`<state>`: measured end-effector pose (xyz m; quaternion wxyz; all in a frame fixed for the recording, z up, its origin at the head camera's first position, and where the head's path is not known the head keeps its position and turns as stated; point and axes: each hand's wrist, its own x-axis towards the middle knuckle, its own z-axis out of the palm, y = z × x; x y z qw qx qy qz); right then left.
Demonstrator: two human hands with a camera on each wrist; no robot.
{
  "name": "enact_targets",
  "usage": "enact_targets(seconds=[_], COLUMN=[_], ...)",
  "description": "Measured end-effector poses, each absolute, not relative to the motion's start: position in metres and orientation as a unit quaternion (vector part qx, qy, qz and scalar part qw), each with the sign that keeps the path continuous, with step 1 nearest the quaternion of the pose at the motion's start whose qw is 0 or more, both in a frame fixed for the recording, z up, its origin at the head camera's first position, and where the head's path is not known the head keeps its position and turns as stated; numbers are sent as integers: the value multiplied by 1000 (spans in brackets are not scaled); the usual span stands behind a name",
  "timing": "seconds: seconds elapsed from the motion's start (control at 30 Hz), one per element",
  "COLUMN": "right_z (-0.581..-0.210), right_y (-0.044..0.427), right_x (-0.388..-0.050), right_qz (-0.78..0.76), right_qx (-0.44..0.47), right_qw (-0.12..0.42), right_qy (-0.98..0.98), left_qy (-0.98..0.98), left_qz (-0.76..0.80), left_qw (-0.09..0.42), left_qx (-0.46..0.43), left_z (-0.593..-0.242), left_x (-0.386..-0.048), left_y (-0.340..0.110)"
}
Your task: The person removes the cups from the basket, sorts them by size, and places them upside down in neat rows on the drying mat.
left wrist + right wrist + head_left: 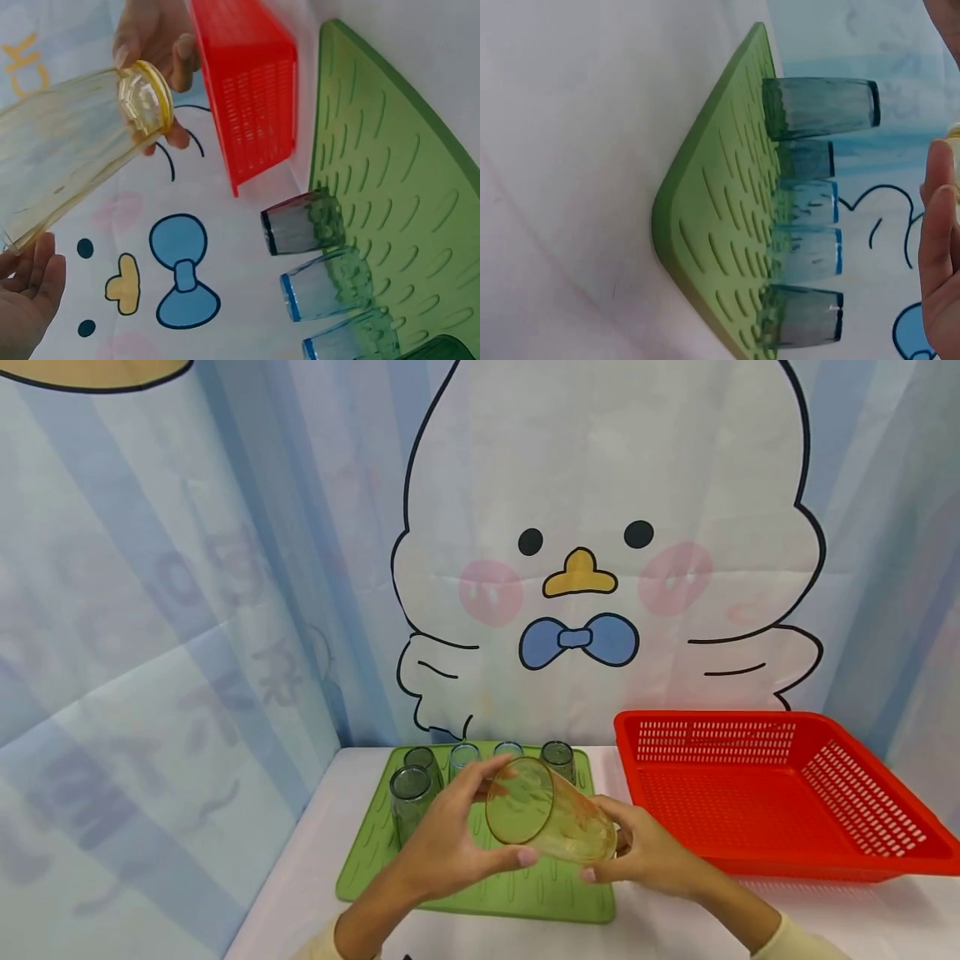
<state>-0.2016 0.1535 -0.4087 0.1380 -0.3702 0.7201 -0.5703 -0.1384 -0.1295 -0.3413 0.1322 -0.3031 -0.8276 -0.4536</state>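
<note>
A yellow-tinted clear drinking glass (pixel 573 822) is held tilted above the green mat, its open mouth towards the left and the head camera. My left hand (pixel 447 845) holds it near the rim, thumb below and fingers above. At the base end my right hand (pixel 651 853) grips it between thumb and fingers. In the left wrist view the thick base (pixel 146 101) of the glass shows against the right hand's fingers (pixel 182 67). Only part of a hand (pixel 941 255) and a sliver of the glass appear in the right wrist view.
On the green drying mat (pixel 551 893) stand a tall green glass (pixel 408 802) and several shorter ones: a dark one (pixel 558 758), a greenish one (pixel 420 758) and two blue ones (pixel 810 251). A red perforated basket (pixel 750 862) sits at right. A patterned curtain (pixel 585 693) hangs behind.
</note>
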Motion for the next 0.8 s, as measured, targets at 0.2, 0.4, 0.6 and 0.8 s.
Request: enact_targets(seconds=[0.2,0.4,0.6,0.8], right_z=[-404,-401,-401,-399], right_y=[166,172,174,172], right_x=[-203,-204,-204,-203], right_qz=[-601,-621,-628,-631], right_qx=[-364,-358,-355,-363], right_qw=[143,145,128,105], right_qy=[698,681,681,677], left_qy=[-837,-845,-857,-864], left_qz=[-459,-461,-456,-445], left_qw=[106,79,35,15], left_qx=[-278,-259,-239,-232], left_z=[-348,-356,-366,-375], left_x=[-138,-140,-143,-145], left_y=[-133,-138,-144,-147])
